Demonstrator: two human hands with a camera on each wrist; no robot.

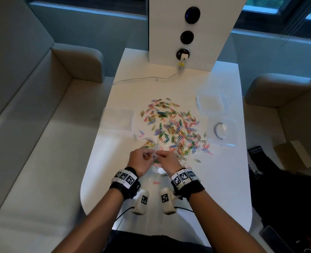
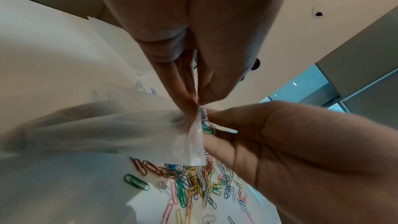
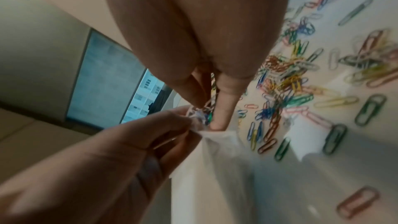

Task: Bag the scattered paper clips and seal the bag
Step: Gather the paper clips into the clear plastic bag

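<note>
Both hands meet at lower centre of the head view, just above the near edge of the white table (image 1: pixel 103 179). The left hand (image 1: pixel 141 162) pinches the mouth edge of a small clear plastic bag (image 2: pixel 120 130) between thumb and fingertips; the film hangs down and toward lower left of the left wrist view. The right hand (image 1: pixel 169 161) pinches a small cluster of paper clips (image 2: pixel 205 125) (green, blue and white wire visible) right at that mouth edge. Whether the cluster is already inside the opening cannot be told; film and fingers overlap. The bulk of the scattered paper clips (image 1: pixel 174 132) lies in the middle of the frame, just beyond the hands. A single pink clip (image 1: pixel 156 182) lies nearer, between the wrists. Judgement: an early filling step, with most of the load on the table. To do it well, the left hand should spread the mouth wider, not hold it pinched flat, so that the cluster drops clear of the film. Release only once the clips are past the lip. Small pinches are slow; scooping larger bunches seems better. Tangled clips may snag the edge.
</note>
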